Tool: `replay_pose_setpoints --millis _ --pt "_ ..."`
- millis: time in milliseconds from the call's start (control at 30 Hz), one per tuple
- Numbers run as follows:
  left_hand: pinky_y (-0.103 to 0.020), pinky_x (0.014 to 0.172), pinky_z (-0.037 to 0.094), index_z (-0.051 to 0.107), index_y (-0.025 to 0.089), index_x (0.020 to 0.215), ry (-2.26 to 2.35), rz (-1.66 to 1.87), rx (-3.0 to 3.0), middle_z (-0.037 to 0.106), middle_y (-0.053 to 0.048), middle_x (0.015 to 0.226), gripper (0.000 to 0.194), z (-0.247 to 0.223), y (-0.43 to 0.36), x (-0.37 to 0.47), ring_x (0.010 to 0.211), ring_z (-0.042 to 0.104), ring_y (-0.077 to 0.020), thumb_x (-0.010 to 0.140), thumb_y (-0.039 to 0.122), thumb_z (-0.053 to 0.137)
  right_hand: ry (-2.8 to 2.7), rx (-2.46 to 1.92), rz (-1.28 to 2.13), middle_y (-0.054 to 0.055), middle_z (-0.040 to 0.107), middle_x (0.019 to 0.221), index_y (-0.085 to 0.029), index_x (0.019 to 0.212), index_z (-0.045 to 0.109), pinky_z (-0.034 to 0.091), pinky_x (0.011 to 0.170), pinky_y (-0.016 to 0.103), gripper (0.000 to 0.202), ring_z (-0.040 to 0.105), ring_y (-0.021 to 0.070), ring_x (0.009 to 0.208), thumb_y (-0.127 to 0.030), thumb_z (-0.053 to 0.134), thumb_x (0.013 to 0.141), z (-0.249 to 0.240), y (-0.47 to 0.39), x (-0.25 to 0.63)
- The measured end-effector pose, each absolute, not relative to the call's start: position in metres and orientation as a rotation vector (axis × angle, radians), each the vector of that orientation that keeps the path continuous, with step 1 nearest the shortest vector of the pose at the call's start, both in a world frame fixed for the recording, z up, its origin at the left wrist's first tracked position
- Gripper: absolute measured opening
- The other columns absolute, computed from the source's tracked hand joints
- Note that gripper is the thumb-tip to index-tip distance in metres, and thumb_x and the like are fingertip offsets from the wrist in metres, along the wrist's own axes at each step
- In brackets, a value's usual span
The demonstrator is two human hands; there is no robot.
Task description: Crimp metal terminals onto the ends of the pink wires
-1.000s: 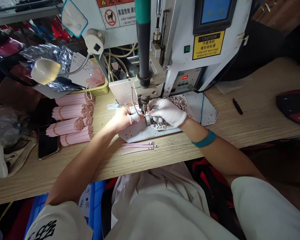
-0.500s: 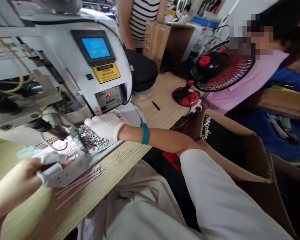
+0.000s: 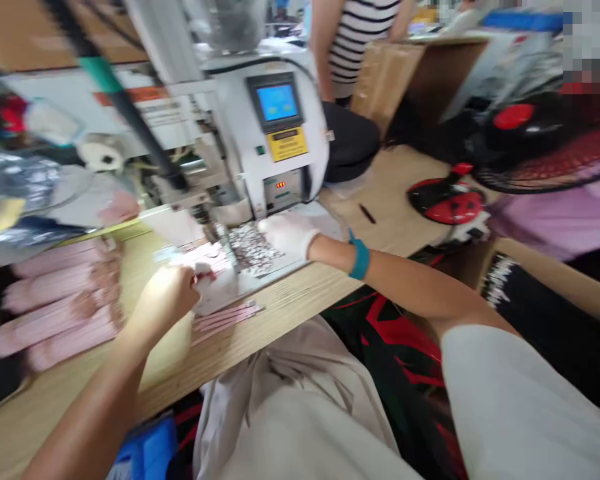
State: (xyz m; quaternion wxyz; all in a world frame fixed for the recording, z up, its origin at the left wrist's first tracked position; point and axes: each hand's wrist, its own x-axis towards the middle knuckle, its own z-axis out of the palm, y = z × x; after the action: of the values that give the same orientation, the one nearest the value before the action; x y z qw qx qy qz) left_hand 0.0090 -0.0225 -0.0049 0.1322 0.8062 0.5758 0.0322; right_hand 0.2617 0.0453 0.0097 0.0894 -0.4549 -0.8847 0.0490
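Observation:
My left hand [image 3: 177, 291], with white covers on some fingers, is closed at the near side of the machine's work plate [image 3: 225, 287]. Blur hides what its fingers hold, if anything. Several thin pink strips [image 3: 227, 317] lie on the table just below it. My right hand [image 3: 289, 235], in a white glove with a teal band at the wrist, rests at the edge of a pile of small shiny metal pieces [image 3: 255, 250]. Its fingers are drawn together, their tips too smeared to show a piece. The machine's pressing head [image 3: 207, 223] stands between my hands.
The white machine [image 3: 240, 127] has a lit blue screen [image 3: 277, 102]. Bundles of pink strips [image 3: 55, 300] lie at left. A dark pen [image 3: 367, 214], a black case [image 3: 350, 143] and a red-black fan base [image 3: 445, 200] stand rightward. A carton [image 3: 510, 250] holds black strips. A person in stripes stands behind.
My view has swung left, bringing the pink bundles into sight. The right hand stays at the metal pile, and the left hand stays by the work plate, its fingers now turned more out of view.

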Motion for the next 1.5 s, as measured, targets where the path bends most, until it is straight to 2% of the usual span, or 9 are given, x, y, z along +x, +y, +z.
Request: replay_pose_setpoints --millis 233,500,633,833,967,1167,1233,1367,1500 --pt "-0.028 0.067 0.044 0.073 0.014 0.085 1.698 0.354 2.291 0.068 -0.011 0.084 0.027 -0.006 0.01 -0.007 0.072 0.06 -0.0219 0.071 0.029 0.055 -2.583 -1.106 0.387 0.006 0.07 0.088 -0.018 0.083 0.071 0.042 0.072 0.031 0.018 0.062 0.0214 0.084 -0.018 0.053 0.08 0.002 0.068 0.246" --pt "-0.029 0.073 0.048 0.069 0.015 0.075 1.659 0.37 2.331 0.068 -0.009 0.083 0.021 -0.017 0.011 0.001 0.078 0.061 -0.022 0.069 0.015 0.049 -2.69 -1.188 0.323 0.008 0.071 0.088 -0.016 0.086 0.073 0.041 0.068 0.03 0.021 0.062 0.0225 0.081 -0.02 0.057 0.074 -0.008 0.066 0.209" --pt "-0.029 0.072 0.047 0.066 0.014 0.076 1.665 0.377 2.274 0.067 -0.009 0.081 0.019 -0.013 0.011 -0.002 0.076 0.06 -0.0213 0.073 0.015 0.047 -2.577 -1.109 0.568 0.004 0.07 0.084 -0.016 0.081 0.072 0.041 0.07 0.027 0.016 0.061 0.0183 0.079 -0.019 0.059 0.071 -0.003 0.072 0.213" --pt "-0.023 0.055 0.036 0.058 0.015 0.08 1.596 0.497 2.085 0.057 -0.001 0.065 0.015 -0.006 0.007 -0.003 0.057 0.048 -0.0132 0.082 0.026 0.048 -2.447 -1.206 0.734 0.001 0.069 0.076 -0.016 0.077 0.072 0.041 0.066 0.026 0.014 0.06 0.0151 0.07 -0.017 0.06 0.069 0.009 0.075 0.229" --pt "-0.022 0.054 0.035 0.058 0.014 0.082 1.446 0.607 1.925 0.053 0.0 0.066 0.024 -0.007 0.009 -0.002 0.058 0.045 -0.012 0.084 0.036 0.05 -2.527 -1.075 0.655 0.001 0.071 0.083 -0.018 0.082 0.074 0.042 0.07 0.026 0.021 0.061 0.0158 0.077 -0.013 0.056 0.071 0.004 0.073 0.231" --pt "-0.023 0.062 0.041 0.062 0.013 0.074 1.308 0.626 1.716 0.06 -0.003 0.077 0.032 -0.012 0.01 0.0 0.07 0.052 -0.0142 0.08 0.043 0.057 -2.618 -0.996 0.52 0.004 0.069 0.08 -0.017 0.076 0.072 0.042 0.071 0.03 0.01 0.06 0.0194 0.079 -0.021 0.062 0.076 -0.013 0.07 0.221" --pt "-0.024 0.063 0.042 0.063 0.013 0.072 1.293 0.641 1.673 0.059 -0.003 0.076 0.032 -0.014 0.01 0.001 0.07 0.052 -0.0143 0.079 0.044 0.059 -2.485 -1.065 0.637 0.006 0.067 0.079 -0.014 0.079 0.069 0.044 0.067 0.03 0.01 0.06 0.0185 0.074 -0.023 0.063 0.078 -0.013 0.068 0.22" --pt "-0.024 0.066 0.043 0.063 0.013 0.07 1.254 0.693 1.638 0.059 -0.003 0.077 0.031 -0.016 0.01 0.003 0.071 0.053 -0.0138 0.078 0.044 0.061 -2.062 -1.202 1.323 0.002 0.06 0.06 -0.011 0.088 0.062 0.044 0.045 0.023 0.01 0.056 0.0115 0.048 -0.02 0.059 0.084 -0.008 0.066 0.219" --pt "-0.023 0.064 0.042 0.065 0.013 0.072 1.284 0.703 1.564 0.062 -0.004 0.081 0.03 -0.014 0.01 0.004 0.072 0.054 -0.0137 0.073 0.043 0.066 -1.833 -1.097 1.605 0.002 0.062 0.066 -0.01 0.083 0.063 0.047 0.044 0.018 0.004 0.056 0.0076 0.048 -0.009 0.062 0.078 -0.007 0.067 0.217"
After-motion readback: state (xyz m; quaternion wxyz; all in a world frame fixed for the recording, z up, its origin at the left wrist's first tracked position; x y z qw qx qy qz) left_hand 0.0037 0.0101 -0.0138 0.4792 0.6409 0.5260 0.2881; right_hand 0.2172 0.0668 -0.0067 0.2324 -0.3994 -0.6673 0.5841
